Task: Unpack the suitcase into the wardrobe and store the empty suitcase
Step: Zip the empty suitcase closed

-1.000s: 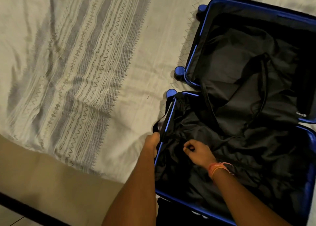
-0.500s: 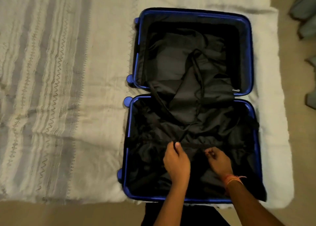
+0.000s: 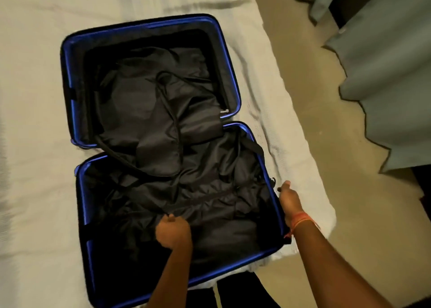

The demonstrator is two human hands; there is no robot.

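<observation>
A blue hard-shell suitcase (image 3: 70, 58) lies open flat on the bed, both halves facing up. Loose black lining (image 3: 144, 112) fills both halves, with a black strap looping across the far half; no clothes show. My left hand (image 3: 172, 234) is inside the near half, fingers curled into the crumpled lining at its middle. My right hand (image 3: 289, 199), with an orange thread band on the wrist, rests on the right rim of the near half beside a small black zip pull. Its fingertips are hidden by the rim.
A white bed sheet (image 3: 35, 191) lies under the suitcase. A beige floor (image 3: 363, 214) runs along the bed's right side. Grey-green curtains (image 3: 391, 93) hang at the upper right. The bed's edge is close to the suitcase's right side.
The view swung right, bringing the floor and curtains into sight. My right hand moved from the middle of the lining out to the suitcase's right rim. My left hand stayed in the lining.
</observation>
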